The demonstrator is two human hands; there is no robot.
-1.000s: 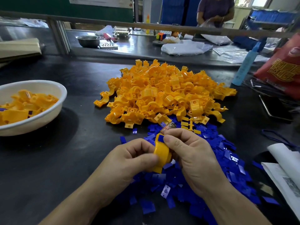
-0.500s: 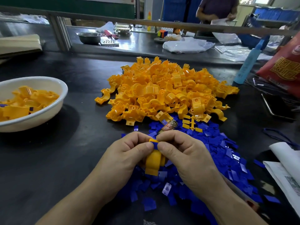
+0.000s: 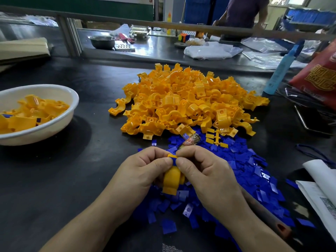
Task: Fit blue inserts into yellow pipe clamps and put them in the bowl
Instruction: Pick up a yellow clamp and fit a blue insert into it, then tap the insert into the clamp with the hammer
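Note:
My left hand [image 3: 143,171] and my right hand [image 3: 205,171] both grip one yellow pipe clamp [image 3: 172,180], held upright over the blue pieces. A blue insert [image 3: 175,161] sits at the clamp's top end, pinched between both thumbs and mostly hidden. A big heap of yellow clamps [image 3: 187,100] lies beyond my hands. Loose blue inserts [image 3: 241,166] spread under and to the right of them. The white bowl [image 3: 60,122] at the left holds several yellow clamps with bits of blue showing.
A blue bottle [image 3: 280,73] and a red bag [image 3: 320,77] stand at the far right. Papers [image 3: 320,184] lie at the right edge. A rail [image 3: 181,27] divides off a second bench with a metal bowl [image 3: 102,41], plastic bags and a person.
The clamp has turned more upright in my hands. Both thumbs have closed together over the blue insert at its top end.

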